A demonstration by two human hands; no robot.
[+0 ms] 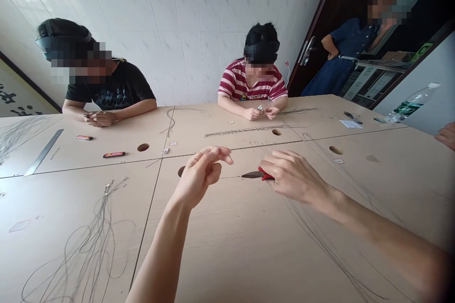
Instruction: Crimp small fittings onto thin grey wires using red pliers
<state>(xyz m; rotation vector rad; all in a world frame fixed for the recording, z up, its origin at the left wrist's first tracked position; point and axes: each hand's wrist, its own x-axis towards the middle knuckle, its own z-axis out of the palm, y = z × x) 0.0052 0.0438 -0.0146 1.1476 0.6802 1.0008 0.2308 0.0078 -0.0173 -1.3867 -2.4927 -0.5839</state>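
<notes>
My right hand [293, 175] is closed around the red handles of a pair of pliers [253, 175], whose dark jaws point left toward my left hand. My left hand [205, 170] is raised over the table, thumb and fingers pinched together; what it holds, if anything, is too small to name. A thin thread or wire runs faintly between the left hand and the plier tips. Under and beyond my right forearm lie long thin wires [316, 239]. To the left, a looped bundle of thin wires [103, 218] rests on the table [227, 265].
Across the table sit a person in black [117, 85] and a person in a striped shirt [254, 83]; another person [350, 52] stands by the door. A metal ruler [44, 151], red-and-black objects [113, 155], a pen [351, 117] and a bottle [408, 106] are farther off.
</notes>
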